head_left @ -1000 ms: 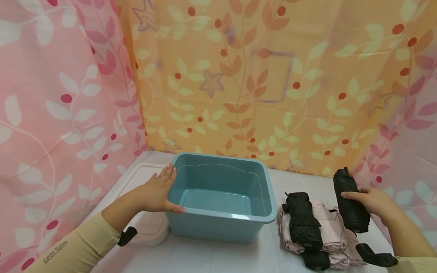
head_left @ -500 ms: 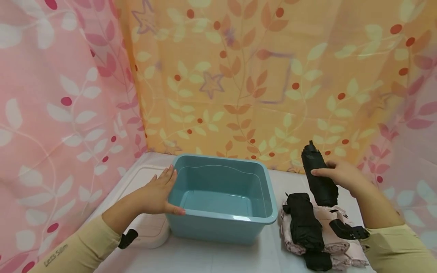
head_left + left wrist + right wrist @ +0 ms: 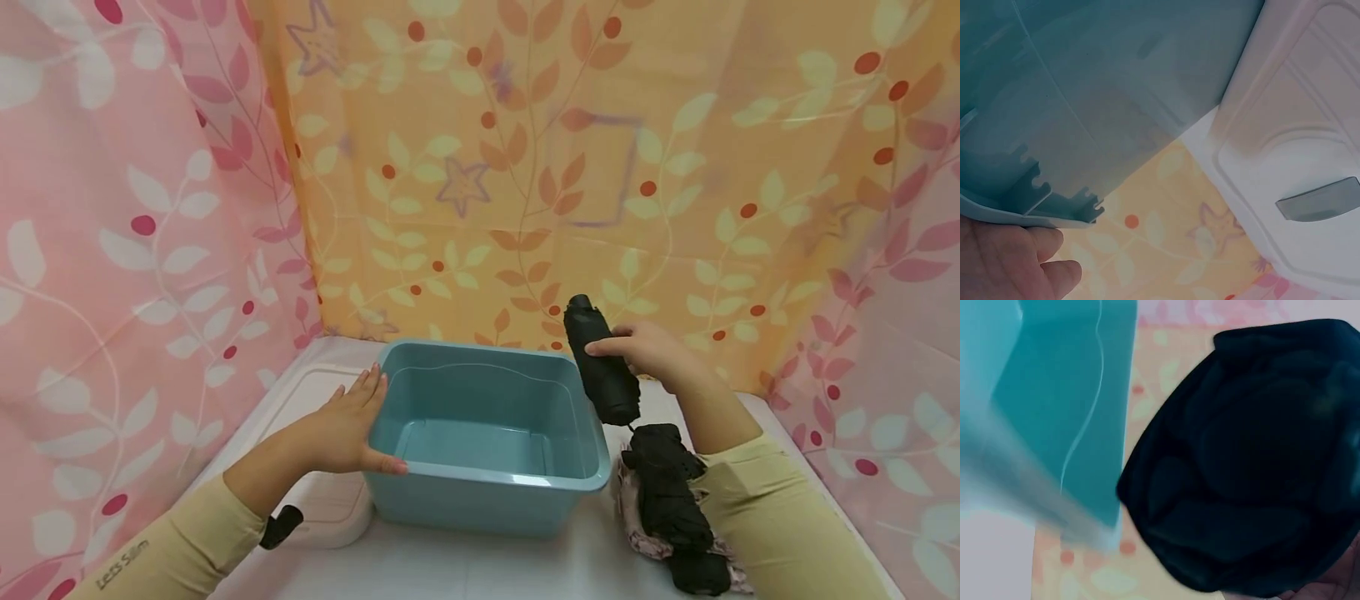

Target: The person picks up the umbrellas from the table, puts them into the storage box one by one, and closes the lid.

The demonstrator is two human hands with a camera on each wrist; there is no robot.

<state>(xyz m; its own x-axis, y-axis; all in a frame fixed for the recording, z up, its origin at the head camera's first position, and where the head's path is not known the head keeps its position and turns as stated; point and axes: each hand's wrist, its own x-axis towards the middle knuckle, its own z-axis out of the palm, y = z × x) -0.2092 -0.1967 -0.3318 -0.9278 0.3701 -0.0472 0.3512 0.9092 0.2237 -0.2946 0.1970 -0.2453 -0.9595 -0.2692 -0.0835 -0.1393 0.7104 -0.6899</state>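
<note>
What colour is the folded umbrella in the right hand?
Black. The folded umbrella, gripped by the right hand, shows best in the head view.

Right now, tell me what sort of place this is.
Probably a makeshift tabletop booth: leaf-print curtains hang on three sides of a white table holding a blue tub and folded umbrellas.
</note>
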